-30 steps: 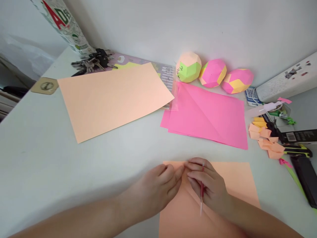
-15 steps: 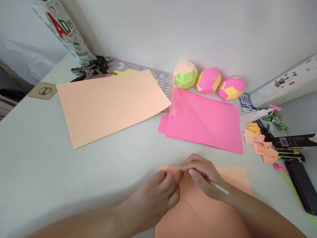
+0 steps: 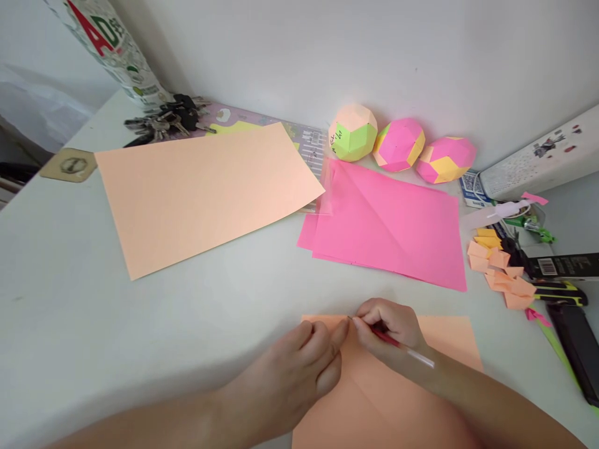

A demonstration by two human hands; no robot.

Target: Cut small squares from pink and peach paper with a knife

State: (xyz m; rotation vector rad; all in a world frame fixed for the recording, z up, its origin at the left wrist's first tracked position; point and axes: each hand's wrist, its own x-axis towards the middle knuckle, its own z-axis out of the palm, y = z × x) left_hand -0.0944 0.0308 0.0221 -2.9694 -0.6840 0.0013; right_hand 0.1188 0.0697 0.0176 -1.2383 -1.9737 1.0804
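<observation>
A sheet of orange paper (image 3: 379, 393), marked by a diagonal crease, lies at the desk's front edge. My left hand (image 3: 299, 368) rests on its upper left part with the fingers curled, holding the sheet down; what lies under the fingers is hidden. My right hand (image 3: 388, 327) pinches a slim pen (image 3: 390, 338) with a red part and a clear rear end. The pen's tip meets the sheet's top edge, close beside the left index finger. Beyond the hands lie several pink sheets (image 3: 388, 224), overlapping and creased.
A larger peach sheet (image 3: 206, 199) covers part of a patterned purple pack (image 3: 248, 118). Keys (image 3: 171, 118) lie by a tall printed cylinder (image 3: 116, 50). Three paper balls (image 3: 399, 144) stand along the wall. Folded paper pieces (image 3: 508, 280), a glue bottle (image 3: 496, 214) and a cutter (image 3: 559, 292) are at right.
My right fingertips have drawn back a little from the left index finger, exposing the pen tip at the paper's edge. The view has shifted slightly. My left hand stays in place.
</observation>
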